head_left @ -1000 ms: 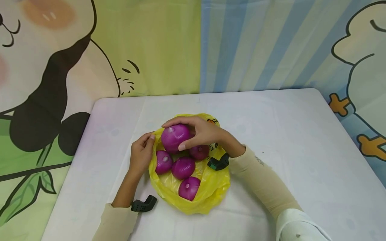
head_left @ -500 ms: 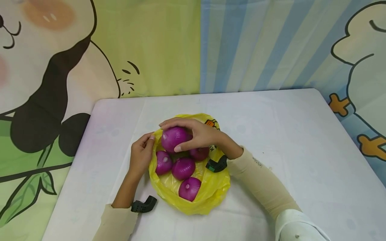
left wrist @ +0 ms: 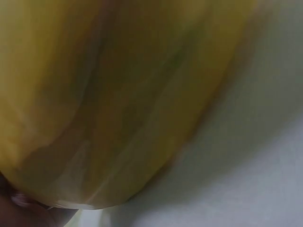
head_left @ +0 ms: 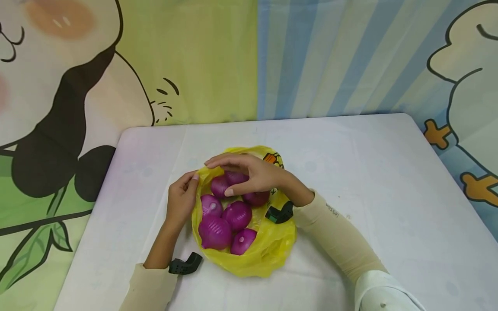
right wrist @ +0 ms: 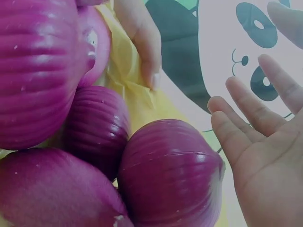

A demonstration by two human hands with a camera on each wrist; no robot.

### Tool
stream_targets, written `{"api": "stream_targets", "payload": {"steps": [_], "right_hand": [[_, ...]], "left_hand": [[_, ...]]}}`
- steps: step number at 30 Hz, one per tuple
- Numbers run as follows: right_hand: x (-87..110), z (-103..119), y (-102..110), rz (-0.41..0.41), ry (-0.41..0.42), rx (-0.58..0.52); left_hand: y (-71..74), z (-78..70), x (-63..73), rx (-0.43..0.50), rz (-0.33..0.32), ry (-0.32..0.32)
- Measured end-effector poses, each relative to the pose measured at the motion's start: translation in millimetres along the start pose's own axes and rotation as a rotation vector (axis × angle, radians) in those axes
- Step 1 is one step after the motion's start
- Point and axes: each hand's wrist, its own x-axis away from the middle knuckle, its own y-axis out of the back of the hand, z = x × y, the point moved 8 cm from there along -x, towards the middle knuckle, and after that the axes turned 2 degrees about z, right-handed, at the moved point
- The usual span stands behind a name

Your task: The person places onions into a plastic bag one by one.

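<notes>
A yellow plastic bag stands with its mouth spread, holding several purple onions. My left hand pinches the bag's left rim between thumb and fingers. Over the far part of the mouth hovers my right hand, partly covering the onions below it. The right wrist view shows the right palm with fingers spread, holding nothing, beside an onion. One large onion lies at the bag's near left side. The bag's side fills much of the left wrist view.
The bag stands on a white-covered table. A cartoon-printed curtain hangs behind the far edge. Black camera mounts sit at the left wrist and right wrist.
The onion held by the right hand has been let go and now lies at the bag's near left among the others. The right hand stays nearly in place; the left still holds the rim.
</notes>
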Motion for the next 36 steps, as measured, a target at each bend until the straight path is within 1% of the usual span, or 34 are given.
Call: {"api": "stream_targets", "payload": {"steps": [2,4,7,9,15,20,23,26,27,28,30,33,36], "right_hand": [[0.2,2,1,-0.005,0.015,-0.022],[0.8,3,2,-0.009,0.023,-0.07],[1.8,4,4,-0.02,0.019,-0.138],[2.1,5,5,-0.025,0.016,-0.166],[2.5,5,6,-0.037,0.007,-0.171],[6.6,6,11,-0.055,-0.007,-0.161],[13.4,7,20,-0.089,0.001,-0.132],[23.5,7,32,-0.135,0.005,-0.107],[27.4,7,35,-0.147,0.003,-0.103],[31.0,7,38,-0.157,-0.002,-0.107],[37.6,6,42,-0.168,-0.016,-0.112],[46.6,5,47,-0.177,-0.032,-0.089],[57.8,5,53,-0.192,-0.049,-0.049]], "left_hand": [[-0.4,0.3,-0.8,-0.004,-0.003,0.005],[-0.6,0.1,-1.2,-0.009,-0.006,0.01],[-0.1,0.8,-1.1,-0.004,-0.01,0.013],[0.4,0.1,-0.7,0.005,-0.012,0.003],[1.1,-1.4,0.1,0.033,-0.008,-0.018],[0.3,-4.0,2.0,0.035,-0.007,0.008],[-1.8,-12.5,5.7,0.029,0.003,0.026],[-4.1,-23.4,9.8,0.03,0.014,0.018],[-4.4,-24.5,10.3,0.026,0.014,0.015],[-4.5,-24.1,10.3,0.025,0.013,0.012],[-4.1,-18.0,8.4,0.029,0.008,0.013],[-3.1,-5.3,4.3,0.026,-0.001,0.018],[-3.0,0.3,2.5,0.033,-0.01,-0.001]]}}
